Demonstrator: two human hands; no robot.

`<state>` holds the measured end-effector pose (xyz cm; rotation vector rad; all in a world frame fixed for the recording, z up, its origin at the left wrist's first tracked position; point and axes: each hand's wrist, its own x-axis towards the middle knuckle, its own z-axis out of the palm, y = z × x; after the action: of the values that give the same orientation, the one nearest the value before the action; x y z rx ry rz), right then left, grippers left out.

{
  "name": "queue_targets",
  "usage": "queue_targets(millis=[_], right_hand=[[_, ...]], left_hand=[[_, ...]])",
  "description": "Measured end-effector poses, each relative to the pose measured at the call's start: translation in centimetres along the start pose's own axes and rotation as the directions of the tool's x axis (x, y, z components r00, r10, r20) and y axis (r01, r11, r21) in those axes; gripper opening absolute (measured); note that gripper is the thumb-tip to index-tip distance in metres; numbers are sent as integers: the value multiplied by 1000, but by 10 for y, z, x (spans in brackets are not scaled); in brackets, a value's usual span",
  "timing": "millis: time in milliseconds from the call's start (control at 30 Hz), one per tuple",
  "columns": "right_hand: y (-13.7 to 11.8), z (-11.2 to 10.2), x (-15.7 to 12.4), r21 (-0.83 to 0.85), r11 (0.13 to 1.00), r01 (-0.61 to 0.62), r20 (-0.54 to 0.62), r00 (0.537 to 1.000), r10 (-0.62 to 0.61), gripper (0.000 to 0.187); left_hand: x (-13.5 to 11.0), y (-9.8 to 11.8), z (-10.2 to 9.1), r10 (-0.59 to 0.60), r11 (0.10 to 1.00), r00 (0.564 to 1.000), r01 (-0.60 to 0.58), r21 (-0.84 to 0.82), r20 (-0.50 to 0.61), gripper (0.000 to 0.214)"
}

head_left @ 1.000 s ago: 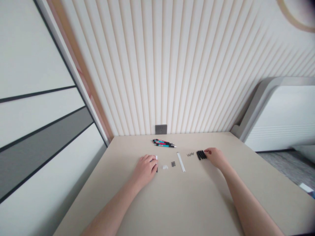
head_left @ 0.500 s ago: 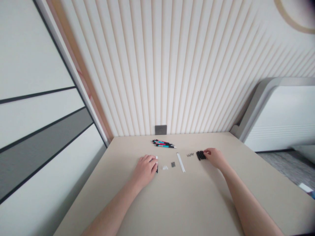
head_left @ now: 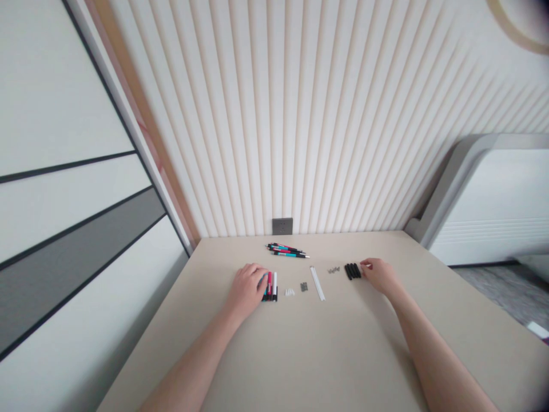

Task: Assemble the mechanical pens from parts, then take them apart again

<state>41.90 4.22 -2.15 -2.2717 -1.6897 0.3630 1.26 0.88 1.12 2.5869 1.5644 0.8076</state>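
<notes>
My left hand [head_left: 247,285] lies over the left end of a small row of pen barrels. A red barrel [head_left: 269,284] and a white barrel [head_left: 275,279] show beside its fingers, and a bit of blue barrel is partly covered by them. The fingers are loosely bent and touch the row without a visible grip. My right hand [head_left: 380,275] rests at the right side of several short black pen grips [head_left: 352,271] lined up side by side. Its thumb and forefinger are slightly apart, with nothing seen between them.
Between my hands lie small white tips [head_left: 290,292], small grey metal parts [head_left: 304,286], thin white tubes [head_left: 317,283] and little springs [head_left: 333,270]. Several assembled pens [head_left: 286,250] lie at the back, before a wall socket [head_left: 282,226]. A cabinet [head_left: 86,257] stands to the left.
My left hand has slid left, uncovering the red and white barrels. My right hand has drawn slightly away from the black grips. The view has shifted a little.
</notes>
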Motion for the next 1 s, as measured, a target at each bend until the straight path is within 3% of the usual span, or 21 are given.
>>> queue_targets(millis=[200,333,400,533,600,767,1000], right_hand=[[-11,-8,-5,-3,1000,-2,-169,986,1,35],[-36,-5,-20,-15,973,230,-343,913,-221,35],[-55,1,-30,-45,934,355,-361,866,-346,34],[-99,17,-48,-143,846,513,-252,808,-532,31],[-121,24,-49,-202,816,542,-168,802,-574,31],[-158,35,-34,-289,794,535,3,830,-558,28],[-168,39,-14,-307,814,493,36,861,-507,21]], left_hand=[[-1,-3,3,2,1000,1000,-3,-16,-15,21],[-2,-3,7,22,999,1000,-23,-32,-11,20],[-2,-4,9,28,999,1000,-29,-38,-13,20],[-2,-4,11,26,999,1000,-26,-44,3,21],[-2,-4,11,24,999,1000,-23,-44,7,21],[-2,-10,7,0,1000,1000,0,-26,-7,23],[-1,-23,3,-42,999,995,39,-36,-93,21]])
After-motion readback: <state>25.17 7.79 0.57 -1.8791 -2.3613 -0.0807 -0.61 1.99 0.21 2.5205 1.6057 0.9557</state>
